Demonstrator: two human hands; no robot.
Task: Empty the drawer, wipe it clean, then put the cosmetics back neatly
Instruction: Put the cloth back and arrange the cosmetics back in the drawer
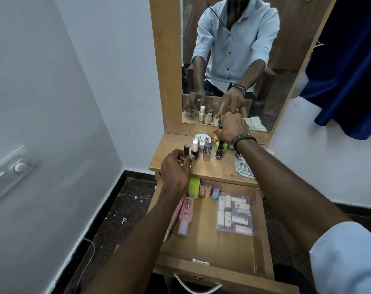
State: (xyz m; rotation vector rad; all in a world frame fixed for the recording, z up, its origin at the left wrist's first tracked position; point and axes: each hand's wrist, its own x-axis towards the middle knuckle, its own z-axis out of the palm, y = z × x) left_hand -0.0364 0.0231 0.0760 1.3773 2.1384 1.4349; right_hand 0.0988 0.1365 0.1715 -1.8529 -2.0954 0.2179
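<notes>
An open drawer (263,228) holds pink bottles (185,216), small tubes (208,189) and a clear packet (234,214); above, on the dresser top (214,170), the left hand (175,171) grips a nail polish bottle (37,152) while the right hand (232,129) clasps a small dark item beside the mirror (233,60).

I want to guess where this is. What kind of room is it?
Probably a bedroom or dressing corner at home: a wooden dressing table with a tall mirror, nail polish bottles on top, and an open drawer of cosmetics.
</notes>
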